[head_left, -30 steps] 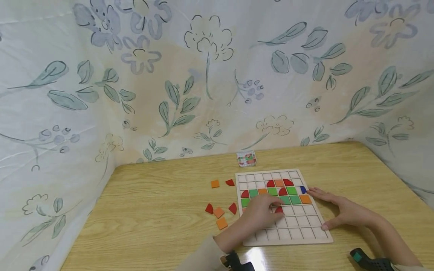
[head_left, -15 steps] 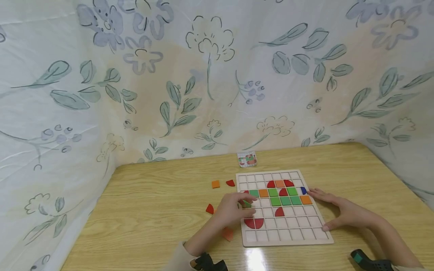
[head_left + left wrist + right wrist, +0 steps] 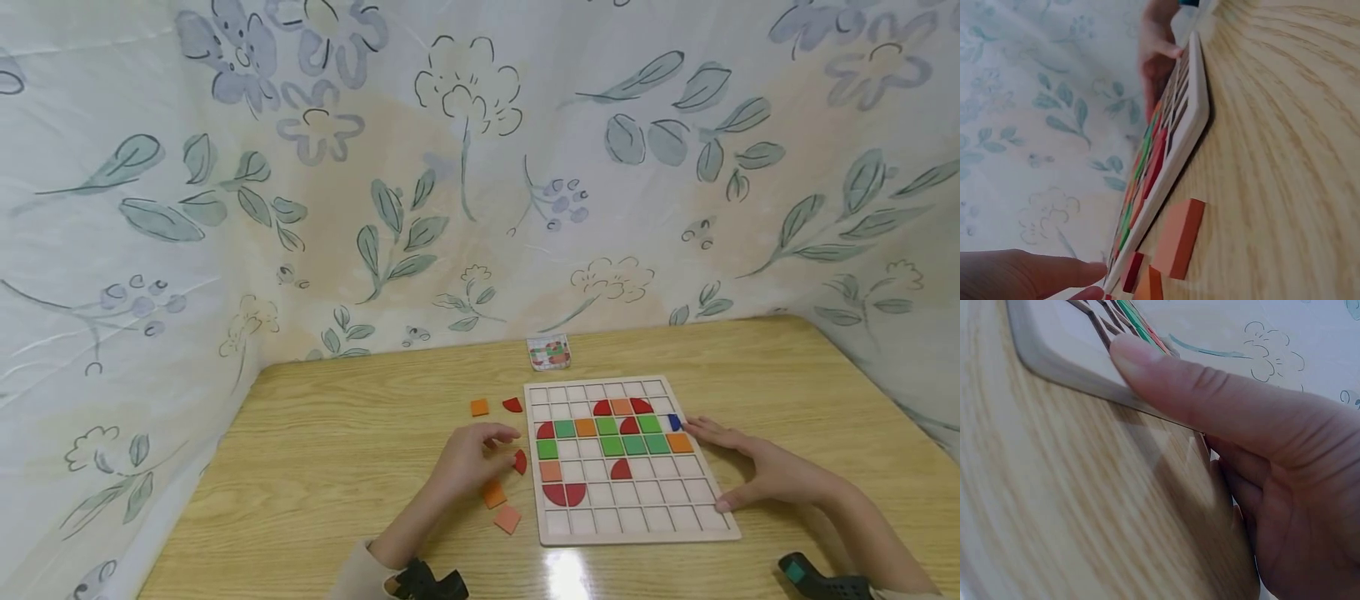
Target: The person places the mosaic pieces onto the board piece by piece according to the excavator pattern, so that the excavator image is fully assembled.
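Observation:
My left hand (image 3: 468,460) hovers over the loose pieces beside the board, thumb and forefinger apart, with nothing seen between them. Close to its fingertips lies a red quarter-circle piece (image 3: 520,462). An orange square (image 3: 493,494) and a salmon square (image 3: 507,520) lie just below that hand; it may hide other pieces. My right hand (image 3: 772,475) rests at the right side of the white grid board (image 3: 637,525), its thumb on the rim and its fingers stretched along the edge. Green, orange, salmon and red pieces fill several cells, and a blue piece (image 3: 675,422) sits near the right fingertips.
Another orange square (image 3: 479,407) and red quarter-circle (image 3: 512,404) lie left of the board's upper corner. A small pattern card (image 3: 549,352) lies behind the board on the wooden table (image 3: 337,467). Flowered cloth (image 3: 480,167) hangs behind the table and along its sides.
My left hand has moved left, from over the middle of the board to the loose pieces beside it. The salmon square has come into full view. My right hand has stayed in place.

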`<act>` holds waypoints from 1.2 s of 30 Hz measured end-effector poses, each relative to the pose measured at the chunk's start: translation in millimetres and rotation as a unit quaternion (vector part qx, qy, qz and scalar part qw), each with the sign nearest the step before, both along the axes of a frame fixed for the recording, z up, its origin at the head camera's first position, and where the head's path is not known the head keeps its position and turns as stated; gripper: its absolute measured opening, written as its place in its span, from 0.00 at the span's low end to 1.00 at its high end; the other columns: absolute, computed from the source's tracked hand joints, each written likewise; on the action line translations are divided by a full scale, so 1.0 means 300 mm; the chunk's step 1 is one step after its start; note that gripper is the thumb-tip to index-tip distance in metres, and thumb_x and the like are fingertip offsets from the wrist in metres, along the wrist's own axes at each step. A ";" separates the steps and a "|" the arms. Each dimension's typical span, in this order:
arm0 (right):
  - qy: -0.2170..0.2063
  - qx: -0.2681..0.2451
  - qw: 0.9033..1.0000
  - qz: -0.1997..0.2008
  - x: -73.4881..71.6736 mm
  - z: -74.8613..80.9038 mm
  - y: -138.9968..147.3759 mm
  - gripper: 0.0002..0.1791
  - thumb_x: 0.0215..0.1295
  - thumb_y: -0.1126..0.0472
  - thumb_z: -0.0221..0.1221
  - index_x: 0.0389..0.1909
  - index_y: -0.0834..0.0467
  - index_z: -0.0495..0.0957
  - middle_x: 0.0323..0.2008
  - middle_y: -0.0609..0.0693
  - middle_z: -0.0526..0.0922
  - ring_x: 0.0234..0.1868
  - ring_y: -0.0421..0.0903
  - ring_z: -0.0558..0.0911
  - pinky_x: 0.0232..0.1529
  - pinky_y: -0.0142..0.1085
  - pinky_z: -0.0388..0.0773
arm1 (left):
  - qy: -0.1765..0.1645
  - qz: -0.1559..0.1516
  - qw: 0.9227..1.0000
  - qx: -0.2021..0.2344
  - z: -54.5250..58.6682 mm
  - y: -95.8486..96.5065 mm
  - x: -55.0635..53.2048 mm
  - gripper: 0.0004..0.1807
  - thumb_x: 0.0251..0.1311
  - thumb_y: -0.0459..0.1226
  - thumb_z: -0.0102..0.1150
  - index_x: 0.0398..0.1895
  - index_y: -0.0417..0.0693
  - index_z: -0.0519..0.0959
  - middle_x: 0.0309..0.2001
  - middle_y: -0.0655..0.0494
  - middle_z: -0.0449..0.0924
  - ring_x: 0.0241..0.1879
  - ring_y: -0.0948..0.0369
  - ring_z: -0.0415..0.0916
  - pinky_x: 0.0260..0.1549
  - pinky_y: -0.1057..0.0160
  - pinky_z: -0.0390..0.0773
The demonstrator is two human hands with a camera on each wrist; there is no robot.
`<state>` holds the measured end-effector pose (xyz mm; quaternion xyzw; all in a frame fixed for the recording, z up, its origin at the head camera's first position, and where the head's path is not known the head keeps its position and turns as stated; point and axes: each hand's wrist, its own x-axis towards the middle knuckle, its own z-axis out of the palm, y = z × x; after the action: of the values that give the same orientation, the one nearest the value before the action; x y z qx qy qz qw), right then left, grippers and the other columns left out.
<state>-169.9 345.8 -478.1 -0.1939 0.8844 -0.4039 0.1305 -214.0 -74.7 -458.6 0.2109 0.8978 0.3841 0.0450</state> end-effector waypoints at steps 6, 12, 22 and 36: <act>0.006 0.004 1.000 -0.001 -0.003 -0.002 -0.005 0.50 0.44 0.54 0.70 0.69 0.50 0.56 0.70 0.64 0.50 0.53 0.08 0.43 0.48 0.73 0.49 | 0.012 0.022 0.999 -0.041 -0.016 0.021 0.009 0.15 0.49 0.46 0.67 0.41 0.56 0.82 0.34 0.65 0.80 0.36 0.65 0.73 0.35 0.65 0.71; 0.006 0.000 1.000 -0.006 -0.004 0.000 -0.010 0.50 0.42 0.53 0.70 0.69 0.50 0.57 0.71 0.59 0.50 0.53 0.08 0.43 0.48 0.73 0.46 | 0.035 0.011 0.997 -0.070 -0.017 0.032 0.018 0.16 0.47 0.43 0.68 0.42 0.55 0.82 0.34 0.65 0.80 0.36 0.66 0.71 0.35 0.66 0.71; 0.005 0.003 1.000 -0.009 -0.006 0.003 -0.009 0.50 0.42 0.52 0.70 0.69 0.50 0.57 0.71 0.57 0.50 0.53 0.08 0.43 0.49 0.73 0.46 | 0.032 -0.049 0.996 -0.072 -0.001 0.017 0.010 0.22 0.46 0.33 0.64 0.48 0.55 0.80 0.40 0.66 0.80 0.39 0.65 0.68 0.40 0.66 0.71; 0.003 -0.011 1.000 -0.006 0.001 -0.004 -0.004 0.50 0.43 0.54 0.70 0.69 0.51 0.58 0.71 0.46 0.50 0.56 0.08 0.44 0.49 0.73 0.45 | 0.026 -0.079 0.995 -0.051 -0.014 -0.002 0.010 0.20 0.51 0.34 0.64 0.50 0.53 0.79 0.44 0.63 0.80 0.44 0.64 0.71 0.45 0.64 0.71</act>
<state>-169.5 344.7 -479.4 -0.1917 0.8813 -0.4138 0.1235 -211.1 -75.2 -462.7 0.2885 0.8978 0.3270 0.0623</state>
